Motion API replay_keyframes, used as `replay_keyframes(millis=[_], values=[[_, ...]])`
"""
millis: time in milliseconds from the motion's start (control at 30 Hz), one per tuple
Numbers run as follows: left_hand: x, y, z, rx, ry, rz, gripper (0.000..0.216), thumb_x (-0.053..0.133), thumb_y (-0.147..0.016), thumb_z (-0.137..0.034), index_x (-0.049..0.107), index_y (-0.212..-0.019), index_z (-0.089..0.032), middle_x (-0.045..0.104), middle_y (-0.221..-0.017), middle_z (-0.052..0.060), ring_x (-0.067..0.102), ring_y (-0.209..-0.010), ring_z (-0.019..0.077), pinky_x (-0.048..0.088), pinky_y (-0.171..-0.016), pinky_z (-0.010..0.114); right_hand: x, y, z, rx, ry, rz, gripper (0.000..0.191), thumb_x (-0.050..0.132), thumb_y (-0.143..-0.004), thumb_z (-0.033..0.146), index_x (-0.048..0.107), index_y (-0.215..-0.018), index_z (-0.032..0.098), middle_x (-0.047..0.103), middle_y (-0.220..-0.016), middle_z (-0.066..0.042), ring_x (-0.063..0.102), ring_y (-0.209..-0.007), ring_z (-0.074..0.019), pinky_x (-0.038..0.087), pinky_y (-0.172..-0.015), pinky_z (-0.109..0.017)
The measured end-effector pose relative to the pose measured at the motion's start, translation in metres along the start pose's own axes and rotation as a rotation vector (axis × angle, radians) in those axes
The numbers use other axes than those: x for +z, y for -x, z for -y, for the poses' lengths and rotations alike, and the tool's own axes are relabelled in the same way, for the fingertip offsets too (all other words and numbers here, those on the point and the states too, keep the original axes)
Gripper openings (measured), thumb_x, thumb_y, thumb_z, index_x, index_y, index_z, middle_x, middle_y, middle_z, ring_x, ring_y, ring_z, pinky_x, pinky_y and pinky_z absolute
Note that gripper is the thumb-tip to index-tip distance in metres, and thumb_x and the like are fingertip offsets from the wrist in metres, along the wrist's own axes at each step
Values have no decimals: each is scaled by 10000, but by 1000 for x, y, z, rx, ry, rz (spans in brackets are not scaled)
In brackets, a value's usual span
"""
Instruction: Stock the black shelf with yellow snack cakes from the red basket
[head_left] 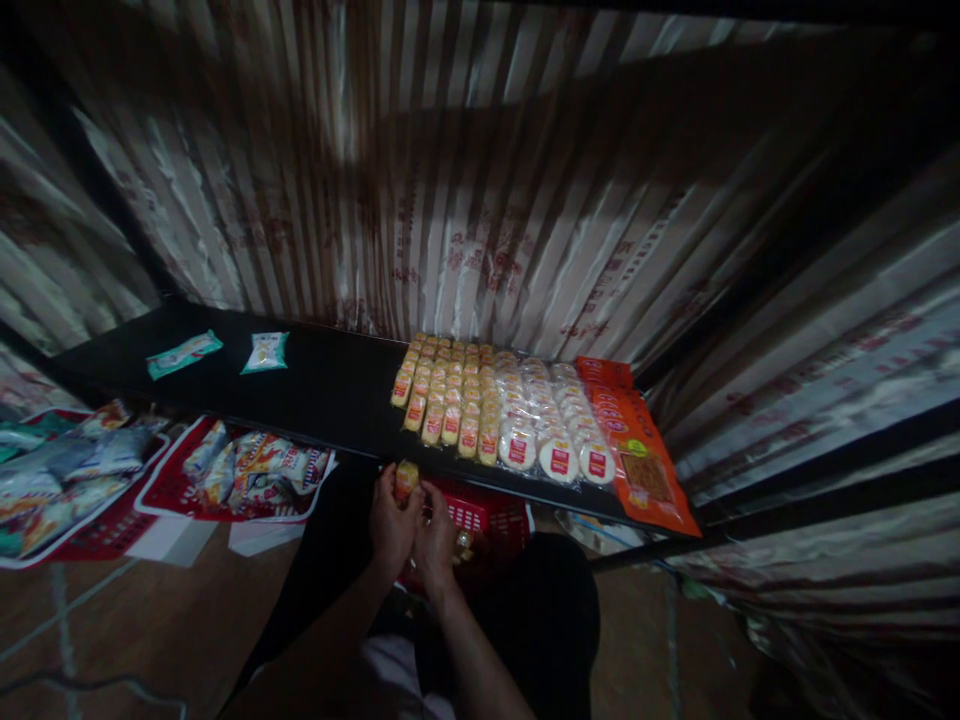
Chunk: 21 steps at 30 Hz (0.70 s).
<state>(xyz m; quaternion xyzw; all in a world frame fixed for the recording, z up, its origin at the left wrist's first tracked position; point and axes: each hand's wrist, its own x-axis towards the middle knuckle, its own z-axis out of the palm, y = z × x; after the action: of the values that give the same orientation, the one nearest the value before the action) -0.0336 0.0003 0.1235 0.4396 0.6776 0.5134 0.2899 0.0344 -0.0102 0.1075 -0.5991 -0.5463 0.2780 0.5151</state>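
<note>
Both hands meet over a red basket [491, 508] at the shelf's front edge. My left hand [391, 522] is closed around a small yellow wrapped snack cake [407, 480]. My right hand [435, 530] is closed beside it, its fingers near the same cake; whether they grip it or something else is hidden. A few yellow packs lie in the basket below. On the black shelf [330, 390] stand rows of yellow wrapped snack cakes [450, 420], just beyond my hands. Right of them run rows of round white wrapped crackers [556, 458].
An orange snack bag [645, 470] lies at the shelf's right end. Two green-and-white packets [265, 352] rest toward its left. Red baskets of snack bags [255, 470] stand below left. Corrugated sheeting [487, 200] closes the back; dark posts frame the sides.
</note>
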Motion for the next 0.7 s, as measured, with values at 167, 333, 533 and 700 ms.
replay_keyframes(millis=[167,333,533,700], values=[[-4,-20,-5,47,31,-60,442,569,-757,-318,503,-1165,-163,590,-1093,113,579,-1025,221,483,-870,379,7,-13,14,-84,-14,23,264,492,-786,210,573,-1034,171,661,-965,-82,627,-873,-184,501,-777,-297],[-8,-47,-13,88,5,-120,376,557,-772,-317,538,-1116,-165,593,-1067,106,582,-1010,224,474,-894,391,19,-28,19,-227,46,67,253,452,-834,207,576,-1051,167,640,-1004,-96,603,-932,-184,493,-833,-321],[-6,-69,-15,115,-22,-144,404,523,-793,-303,530,-1165,-145,580,-1083,129,576,-1034,240,460,-920,401,26,-49,24,-399,262,91,335,397,-864,168,604,-1127,156,613,-1173,-116,507,-1139,-211,420,-977,-395],[0,-83,-13,119,-48,-163,460,534,-774,-258,502,-1218,-143,570,-1121,137,570,-1055,240,467,-910,388,27,-66,24,-475,484,111,365,414,-858,156,603,-1170,155,523,-1329,-113,333,-1323,-245,355,-1027,-438]])
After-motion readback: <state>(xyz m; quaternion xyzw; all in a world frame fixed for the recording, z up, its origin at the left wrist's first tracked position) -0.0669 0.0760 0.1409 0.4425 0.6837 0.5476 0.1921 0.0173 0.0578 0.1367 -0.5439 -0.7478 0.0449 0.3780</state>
